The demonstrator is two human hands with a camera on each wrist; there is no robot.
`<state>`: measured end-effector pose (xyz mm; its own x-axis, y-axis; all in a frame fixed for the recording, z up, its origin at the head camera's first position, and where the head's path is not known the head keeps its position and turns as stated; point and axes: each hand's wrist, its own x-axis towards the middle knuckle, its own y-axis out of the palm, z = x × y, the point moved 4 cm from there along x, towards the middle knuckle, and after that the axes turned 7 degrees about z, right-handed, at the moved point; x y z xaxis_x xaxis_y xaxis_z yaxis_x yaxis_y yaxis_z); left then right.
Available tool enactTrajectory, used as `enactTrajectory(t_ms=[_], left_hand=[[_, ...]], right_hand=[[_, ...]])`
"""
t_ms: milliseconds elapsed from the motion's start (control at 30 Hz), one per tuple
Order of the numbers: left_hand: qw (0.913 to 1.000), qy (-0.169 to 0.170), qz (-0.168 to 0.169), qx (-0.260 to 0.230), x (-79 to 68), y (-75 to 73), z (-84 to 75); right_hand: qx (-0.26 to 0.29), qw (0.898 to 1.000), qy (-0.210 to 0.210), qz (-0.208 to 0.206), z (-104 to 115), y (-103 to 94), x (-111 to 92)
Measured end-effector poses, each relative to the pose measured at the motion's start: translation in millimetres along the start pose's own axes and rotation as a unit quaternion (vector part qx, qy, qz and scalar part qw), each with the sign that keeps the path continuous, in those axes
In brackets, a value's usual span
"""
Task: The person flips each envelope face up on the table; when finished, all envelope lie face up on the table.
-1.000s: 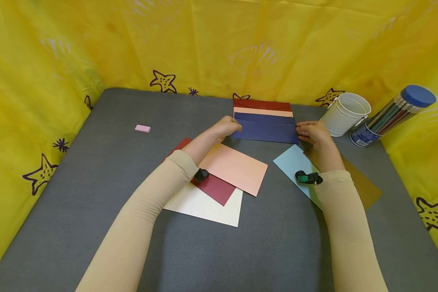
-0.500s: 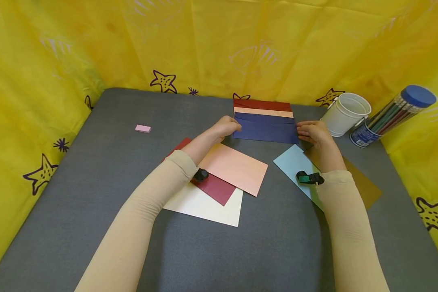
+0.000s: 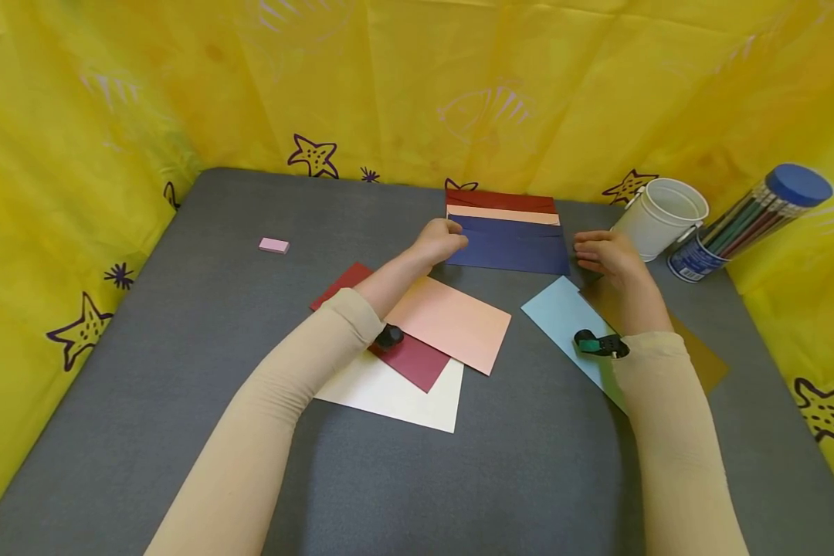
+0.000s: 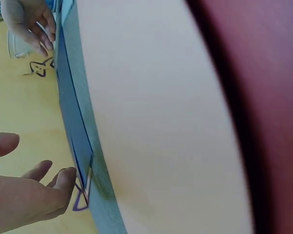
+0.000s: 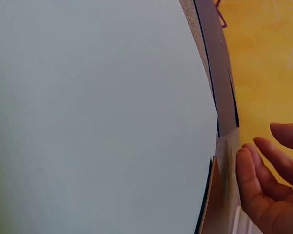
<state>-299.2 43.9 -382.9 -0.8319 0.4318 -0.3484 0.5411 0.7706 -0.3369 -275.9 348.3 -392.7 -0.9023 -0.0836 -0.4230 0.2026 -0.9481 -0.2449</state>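
A dark blue envelope [image 3: 514, 245] lies at the back of the table, on top of a peach envelope [image 3: 503, 215] and a red envelope [image 3: 500, 200] whose upper strips show. At its left edge is my left hand [image 3: 440, 241], and in the left wrist view thumb and fingers stand apart, loosely bent, holding nothing. Whether those fingertips touch the envelope I cannot tell. My right hand [image 3: 610, 253] hovers just off the envelope's right edge. Its fingers [image 5: 249, 170] are gently bent with nothing between them and the thumb.
Nearer me lie a peach sheet [image 3: 455, 320], a dark red one [image 3: 417, 363] and a white one [image 3: 417, 405], overlapping. Light blue [image 3: 563, 305] and brown [image 3: 691, 347] pieces lie beneath the right forearm. A white bucket [image 3: 642, 228], pencil tin [image 3: 695, 259] and pink eraser [image 3: 274, 245] also stand around.
My right hand has drawn slightly away to the right from the blue envelope's edge. The left hand has shifted a little rightward over the left edge. The envelopes look the same.
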Motion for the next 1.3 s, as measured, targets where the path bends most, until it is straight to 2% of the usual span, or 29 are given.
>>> enactTrajectory(t_ms=[233,500,700,933,1133,1300], left_hand=[[0.9995,0.024,0.012,-0.015,-3.6,21.6,-18.3],[0.9956,0.040,0.076,-0.036,-10.5,57.1,-37.8],[0.9910,0.041,0.103,-0.075,-14.5,89.8,-48.2],[0.9875,0.029,0.133,-0.079,-17.6,127.1,-50.8],[0.9896,0.019,0.124,-0.070,-16.6,137.9,-45.0],[0.9923,0.021,0.106,-0.061,-16.6,135.6,-42.2]], right_hand=[[-0.062,0.998,-0.025,-0.001,0,-6.4,-11],[-0.099,0.994,-0.035,-0.015,-4,-18.0,-24],[-0.152,0.988,-0.027,-0.015,-10,-32.5,-41],[-0.121,0.992,-0.017,-0.030,-21,-49.2,-58],[-0.153,0.988,-0.015,-0.015,-26,-53.2,-66],[-0.236,0.971,-0.010,0.023,-27,-43.6,-70]])
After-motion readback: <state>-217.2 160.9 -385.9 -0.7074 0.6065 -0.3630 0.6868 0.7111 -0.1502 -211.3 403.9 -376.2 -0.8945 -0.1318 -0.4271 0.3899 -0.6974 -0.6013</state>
